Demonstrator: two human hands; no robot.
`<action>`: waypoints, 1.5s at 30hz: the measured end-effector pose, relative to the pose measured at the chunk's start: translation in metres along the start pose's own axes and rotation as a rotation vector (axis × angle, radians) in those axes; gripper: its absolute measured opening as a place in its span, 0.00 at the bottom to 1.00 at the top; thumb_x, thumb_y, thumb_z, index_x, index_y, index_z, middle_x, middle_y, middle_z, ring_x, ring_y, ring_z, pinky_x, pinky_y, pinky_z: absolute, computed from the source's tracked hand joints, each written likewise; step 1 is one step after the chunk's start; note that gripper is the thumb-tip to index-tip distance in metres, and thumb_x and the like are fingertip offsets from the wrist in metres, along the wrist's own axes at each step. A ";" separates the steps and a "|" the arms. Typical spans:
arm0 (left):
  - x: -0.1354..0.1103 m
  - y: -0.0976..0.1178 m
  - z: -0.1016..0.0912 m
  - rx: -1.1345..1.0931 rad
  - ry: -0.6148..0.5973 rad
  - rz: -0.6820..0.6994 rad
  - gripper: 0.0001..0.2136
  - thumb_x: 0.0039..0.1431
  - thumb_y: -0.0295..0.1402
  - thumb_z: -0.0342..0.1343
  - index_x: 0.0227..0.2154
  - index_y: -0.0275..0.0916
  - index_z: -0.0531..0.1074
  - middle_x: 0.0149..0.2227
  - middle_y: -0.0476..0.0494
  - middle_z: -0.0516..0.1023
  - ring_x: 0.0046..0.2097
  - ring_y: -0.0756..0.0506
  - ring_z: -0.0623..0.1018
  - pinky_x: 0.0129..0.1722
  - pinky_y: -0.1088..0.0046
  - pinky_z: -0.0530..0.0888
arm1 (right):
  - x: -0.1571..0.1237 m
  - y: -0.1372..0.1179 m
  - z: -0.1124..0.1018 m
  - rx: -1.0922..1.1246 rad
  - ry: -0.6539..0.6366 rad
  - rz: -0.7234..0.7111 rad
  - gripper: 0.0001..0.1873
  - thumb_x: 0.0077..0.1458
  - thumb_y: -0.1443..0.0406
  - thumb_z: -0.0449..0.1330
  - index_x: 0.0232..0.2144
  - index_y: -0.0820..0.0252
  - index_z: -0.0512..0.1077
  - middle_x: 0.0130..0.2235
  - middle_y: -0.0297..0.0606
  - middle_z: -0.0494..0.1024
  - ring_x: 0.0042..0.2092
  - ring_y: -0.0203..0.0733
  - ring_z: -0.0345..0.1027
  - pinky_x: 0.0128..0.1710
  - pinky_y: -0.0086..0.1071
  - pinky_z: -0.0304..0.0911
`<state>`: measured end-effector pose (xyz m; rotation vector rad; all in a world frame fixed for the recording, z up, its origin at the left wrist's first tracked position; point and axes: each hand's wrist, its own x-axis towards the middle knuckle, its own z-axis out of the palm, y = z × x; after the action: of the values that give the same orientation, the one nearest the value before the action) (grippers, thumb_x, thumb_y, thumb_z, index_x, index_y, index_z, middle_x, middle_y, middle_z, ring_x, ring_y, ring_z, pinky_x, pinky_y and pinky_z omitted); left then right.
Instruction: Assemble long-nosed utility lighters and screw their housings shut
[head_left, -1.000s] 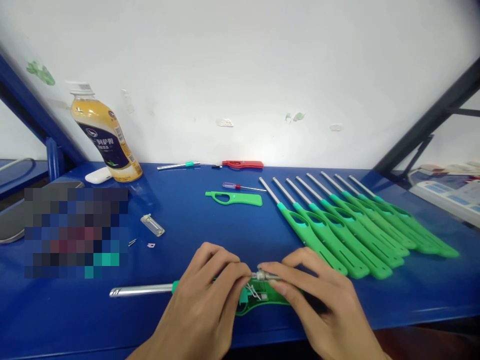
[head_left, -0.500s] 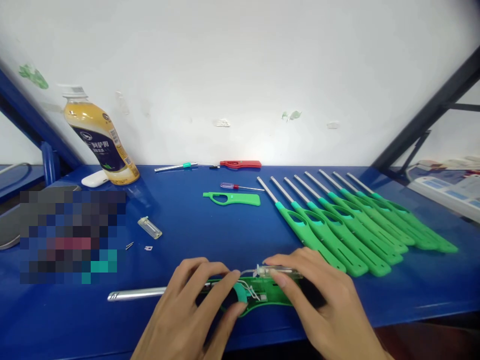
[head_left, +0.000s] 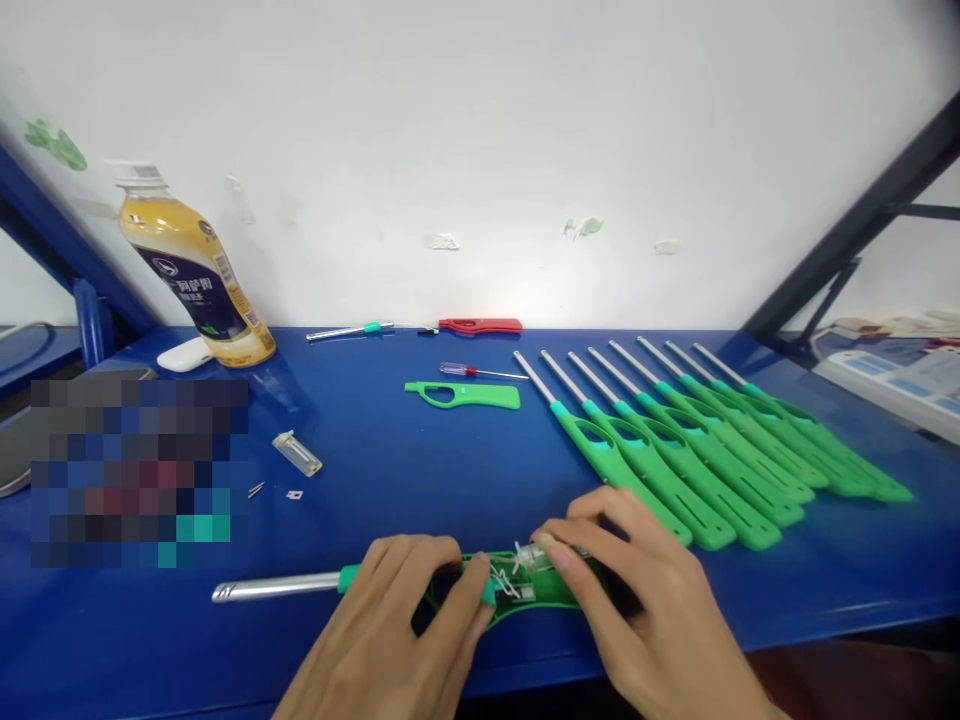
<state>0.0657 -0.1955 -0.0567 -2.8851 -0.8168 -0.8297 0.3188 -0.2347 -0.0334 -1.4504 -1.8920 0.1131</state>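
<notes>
An opened green gas lighter (head_left: 555, 589) lies at the front of the table, its metal tube (head_left: 277, 588) pointing left. My left hand (head_left: 409, 610) is closed around its front part, fingers by the teal trigger (head_left: 488, 592). Thin white wires (head_left: 504, 580) show inside the shell. My right hand (head_left: 645, 590) pinches a clear fuel tank (head_left: 534, 557) between thumb and fingers, at the far side of the shell's rear part. The tank's right end is hidden by my fingers.
Several green lighters (head_left: 652, 480) lie in a row at right. A green half shell (head_left: 480, 396), a screwdriver (head_left: 457, 370) and a red lighter handle (head_left: 480, 326) lie farther back. Left are another clear tank (head_left: 298, 453), small metal pins (head_left: 256, 490) and a bottle (head_left: 199, 270).
My right hand has lowered the clear tank toward the green shell, and the tank sits nearer to it. My left hand has shifted slightly right, uncovering the teal collar by the tube.
</notes>
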 end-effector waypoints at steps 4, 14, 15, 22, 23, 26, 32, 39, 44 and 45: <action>-0.002 -0.001 0.003 0.011 -0.032 0.035 0.16 0.75 0.24 0.50 0.60 0.36 0.75 0.54 0.32 0.77 0.53 0.35 0.78 0.51 0.52 0.83 | -0.003 0.003 0.000 -0.010 -0.049 0.003 0.11 0.74 0.66 0.56 0.46 0.52 0.79 0.41 0.37 0.74 0.41 0.40 0.73 0.41 0.37 0.70; 0.011 0.003 -0.005 -0.064 -0.052 -0.021 0.17 0.77 0.25 0.46 0.62 0.34 0.72 0.47 0.34 0.77 0.45 0.40 0.77 0.45 0.60 0.82 | -0.004 0.008 -0.003 -0.028 -0.071 -0.111 0.09 0.73 0.67 0.58 0.47 0.51 0.79 0.40 0.36 0.80 0.40 0.42 0.76 0.43 0.37 0.72; 0.012 0.004 -0.005 -0.061 -0.052 -0.027 0.17 0.77 0.25 0.46 0.61 0.34 0.73 0.47 0.35 0.77 0.44 0.40 0.77 0.45 0.60 0.81 | -0.004 0.008 -0.003 -0.015 -0.071 -0.107 0.09 0.73 0.67 0.58 0.46 0.52 0.79 0.41 0.36 0.80 0.41 0.42 0.76 0.43 0.37 0.72; 0.023 0.005 -0.008 -0.037 -0.096 -0.038 0.23 0.70 0.19 0.46 0.62 0.41 0.71 0.44 0.38 0.75 0.39 0.41 0.76 0.38 0.65 0.79 | -0.006 0.007 -0.002 0.006 -0.060 -0.100 0.08 0.72 0.67 0.59 0.45 0.53 0.79 0.41 0.39 0.77 0.40 0.42 0.74 0.39 0.36 0.72; 0.024 0.005 -0.008 -0.040 -0.103 -0.032 0.24 0.69 0.19 0.46 0.62 0.41 0.71 0.44 0.38 0.75 0.39 0.41 0.76 0.38 0.64 0.79 | -0.006 0.007 -0.002 0.008 -0.059 -0.100 0.08 0.72 0.67 0.59 0.46 0.53 0.80 0.41 0.38 0.77 0.40 0.41 0.74 0.38 0.36 0.72; 0.025 0.002 -0.009 -0.051 -0.109 -0.011 0.25 0.69 0.19 0.45 0.62 0.44 0.72 0.45 0.38 0.75 0.40 0.41 0.75 0.39 0.65 0.78 | -0.004 0.007 -0.002 0.020 -0.052 -0.098 0.08 0.72 0.67 0.60 0.45 0.52 0.80 0.41 0.38 0.77 0.40 0.41 0.75 0.38 0.36 0.72; 0.022 0.001 -0.008 -0.047 -0.089 -0.003 0.25 0.69 0.19 0.47 0.63 0.45 0.72 0.45 0.39 0.74 0.41 0.42 0.75 0.40 0.66 0.77 | -0.003 0.005 -0.002 0.016 -0.022 -0.096 0.08 0.71 0.67 0.61 0.45 0.51 0.80 0.40 0.37 0.78 0.40 0.41 0.75 0.37 0.35 0.72; 0.020 0.002 -0.005 -0.012 -0.041 0.011 0.26 0.67 0.18 0.46 0.62 0.44 0.73 0.46 0.38 0.75 0.42 0.42 0.77 0.41 0.66 0.76 | -0.002 0.004 -0.001 0.034 -0.024 -0.134 0.07 0.72 0.69 0.59 0.41 0.52 0.73 0.38 0.33 0.79 0.39 0.40 0.76 0.42 0.36 0.69; 0.021 0.003 -0.003 0.001 -0.012 0.028 0.22 0.69 0.20 0.47 0.60 0.42 0.74 0.43 0.40 0.76 0.41 0.42 0.77 0.41 0.65 0.75 | -0.004 0.006 -0.001 0.030 -0.056 -0.138 0.06 0.72 0.69 0.59 0.43 0.51 0.72 0.39 0.31 0.79 0.39 0.39 0.75 0.43 0.36 0.68; 0.021 0.003 -0.003 0.005 -0.007 0.031 0.22 0.69 0.20 0.46 0.59 0.41 0.75 0.43 0.40 0.76 0.39 0.42 0.76 0.41 0.65 0.74 | -0.004 0.006 -0.001 0.031 -0.067 -0.135 0.06 0.72 0.70 0.59 0.44 0.51 0.72 0.40 0.31 0.79 0.40 0.39 0.75 0.43 0.36 0.68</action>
<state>0.0810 -0.1888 -0.0432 -2.8901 -0.7715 -0.8142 0.3247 -0.2362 -0.0376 -1.3083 -2.0277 0.1276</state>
